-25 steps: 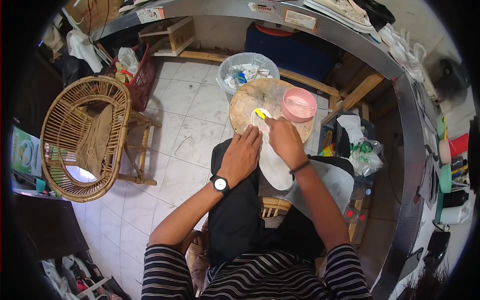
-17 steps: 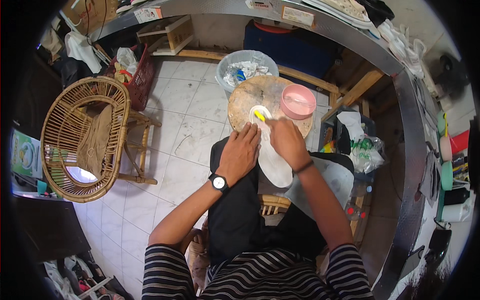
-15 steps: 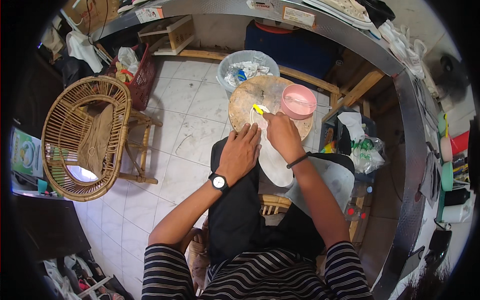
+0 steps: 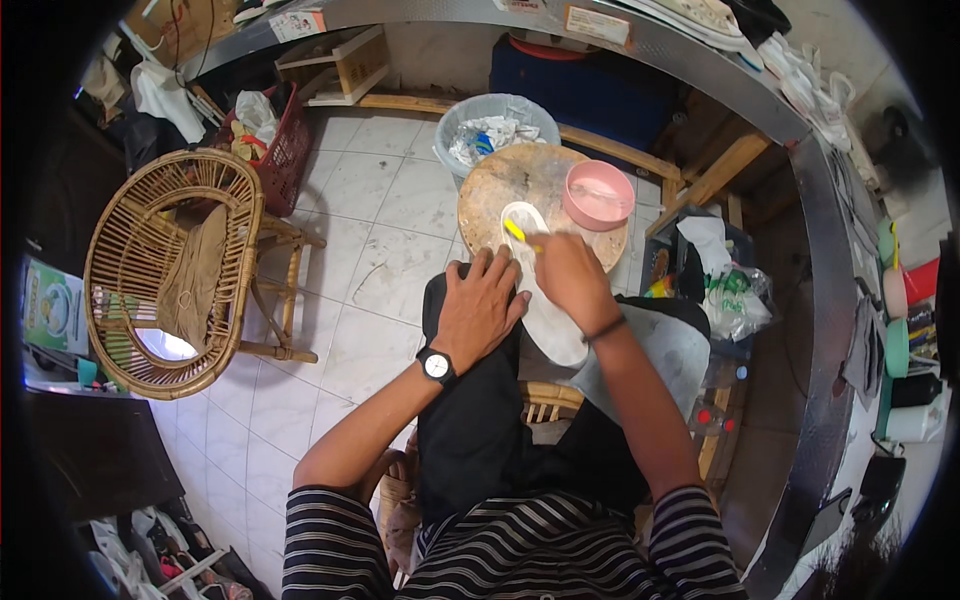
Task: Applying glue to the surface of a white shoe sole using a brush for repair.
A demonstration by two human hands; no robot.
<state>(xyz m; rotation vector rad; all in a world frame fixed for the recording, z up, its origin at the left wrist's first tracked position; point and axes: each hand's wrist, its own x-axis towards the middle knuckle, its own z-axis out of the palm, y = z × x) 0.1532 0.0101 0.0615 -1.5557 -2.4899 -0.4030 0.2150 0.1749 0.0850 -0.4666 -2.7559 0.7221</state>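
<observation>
A long white shoe sole (image 4: pixel 553 325) lies on a round wooden stool top (image 4: pixel 482 215), its near end reaching over my lap. My left hand (image 4: pixel 477 305) rests along the sole's left edge, fingers spread and thumb reaching toward it. Closed around a small yellow brush (image 4: pixel 514 230), my right hand (image 4: pixel 570 275) is over the sole's middle; the brush's yellow end is over the far part of the sole. Motion blurs the right hand somewhat, and its fingers hide most of the handle. A pink round bowl (image 4: pixel 598 222) stands on the stool at the right.
Behind the stool is a lined waste bin (image 4: pixel 450 135) with crumpled paper. A rattan chair (image 4: pixel 115 215) stands at left, beside a red basket (image 4: pixel 290 165). At right sits a dark crate (image 4: pixel 740 235) with plastic bags. A grey cloth (image 4: pixel 660 365) covers my right thigh.
My right hand has come slightly nearer to me and turned, with the brush still in it. My left fingers have drawn back slightly and spread, uncovering more of the sole.
</observation>
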